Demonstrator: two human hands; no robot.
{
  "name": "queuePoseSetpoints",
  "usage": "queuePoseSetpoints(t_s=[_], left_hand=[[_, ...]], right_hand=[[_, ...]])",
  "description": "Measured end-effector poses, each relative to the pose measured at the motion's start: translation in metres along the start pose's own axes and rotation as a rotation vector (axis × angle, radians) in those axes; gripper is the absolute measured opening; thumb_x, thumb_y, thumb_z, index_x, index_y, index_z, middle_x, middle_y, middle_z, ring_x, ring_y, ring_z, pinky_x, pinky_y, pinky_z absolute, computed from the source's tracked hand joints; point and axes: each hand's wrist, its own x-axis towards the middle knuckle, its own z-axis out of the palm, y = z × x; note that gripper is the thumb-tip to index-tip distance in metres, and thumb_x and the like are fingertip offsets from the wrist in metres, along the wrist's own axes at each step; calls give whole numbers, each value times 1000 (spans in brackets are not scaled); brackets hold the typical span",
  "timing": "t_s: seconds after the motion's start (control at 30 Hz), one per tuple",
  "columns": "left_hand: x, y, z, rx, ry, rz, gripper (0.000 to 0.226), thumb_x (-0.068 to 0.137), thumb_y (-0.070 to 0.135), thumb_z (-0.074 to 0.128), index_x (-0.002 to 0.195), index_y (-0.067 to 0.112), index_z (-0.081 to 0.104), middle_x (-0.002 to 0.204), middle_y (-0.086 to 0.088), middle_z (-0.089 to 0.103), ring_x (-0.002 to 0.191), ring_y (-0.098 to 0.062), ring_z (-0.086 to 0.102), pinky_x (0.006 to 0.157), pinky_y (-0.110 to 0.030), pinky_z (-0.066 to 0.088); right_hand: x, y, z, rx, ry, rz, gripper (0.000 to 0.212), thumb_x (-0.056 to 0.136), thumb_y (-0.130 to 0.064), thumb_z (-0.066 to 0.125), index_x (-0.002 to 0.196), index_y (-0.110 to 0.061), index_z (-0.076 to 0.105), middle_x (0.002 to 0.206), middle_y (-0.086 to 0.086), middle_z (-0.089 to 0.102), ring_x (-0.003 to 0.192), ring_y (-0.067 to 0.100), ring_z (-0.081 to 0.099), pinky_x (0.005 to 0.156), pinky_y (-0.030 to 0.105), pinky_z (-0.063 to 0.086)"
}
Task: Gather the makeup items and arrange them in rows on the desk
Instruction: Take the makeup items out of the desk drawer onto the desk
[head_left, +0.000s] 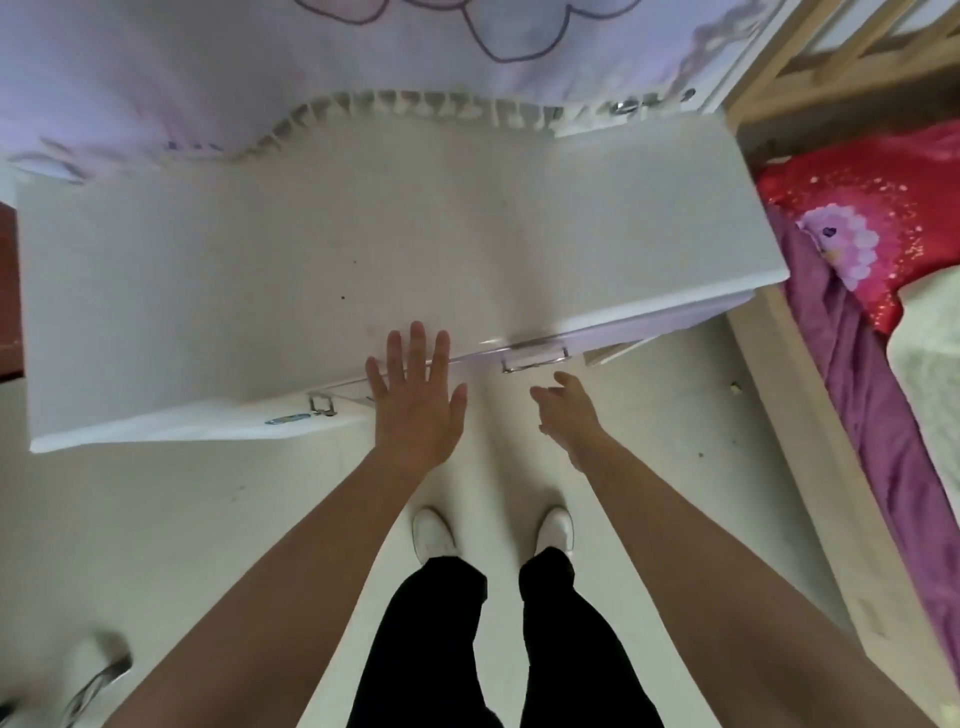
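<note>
The white desk (311, 260) spreads across the middle of the view, and I see no makeup items on its top. My left hand (415, 395) lies flat with straight, spread fingers at the desk's front edge. My right hand (566, 410) hovers in front of the desk just below a metal drawer handle (535, 358), fingers loosely extended and holding nothing. A second metal handle (322, 405) sits on the drawer front left of my left hand.
A bed with a red cushion (862, 218) and purple sheet (872, 415) stands close on the right, framed in pale wood. A lilac curtain (260, 67) hangs behind the desk. My white shoes (434, 535) stand on the pale floor. A chair part (93, 675) shows bottom left.
</note>
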Motion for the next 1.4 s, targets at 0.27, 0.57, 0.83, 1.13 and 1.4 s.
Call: queuePoseSetpoints(t_s=[0.27,0.57,0.83,1.13,1.4], left_hand=[[2,9,40,42,153,-48,79,98,57,32,157,15,-1,163,-17,-6,148,-41,-8,116,-65,-1],[15,12,60,100,264,-86,104,85,79,38,154,8,7,158,-29,9,144,-53,6,110,-70,-3],[15,11,68,164,369,-101,90,92,69,41,152,4,24,153,-32,24,141,-55,19,111,-71,10],[-26,28,92,120,371,-109,43,101,41,42,137,17,46,146,-22,43,135,-38,39,116,-53,23],[-42,26,101,38,466,-87,26,100,38,49,114,19,59,102,-7,61,93,-27,53,94,-43,36]], right_hand=[[64,-9,16,481,2,145,39,99,-23,52,135,-7,48,111,4,56,108,22,64,79,33,59],[94,-2,28,712,28,72,26,103,-6,39,81,-6,53,73,7,57,63,20,62,68,33,58],[87,28,22,736,3,63,10,103,-9,40,104,-4,49,78,7,58,65,21,63,63,30,54],[72,51,16,765,-19,75,10,104,-9,41,109,-5,48,81,10,58,70,23,68,58,26,53],[60,66,12,782,-20,99,11,104,-6,39,106,-4,49,78,9,55,70,25,68,60,26,54]])
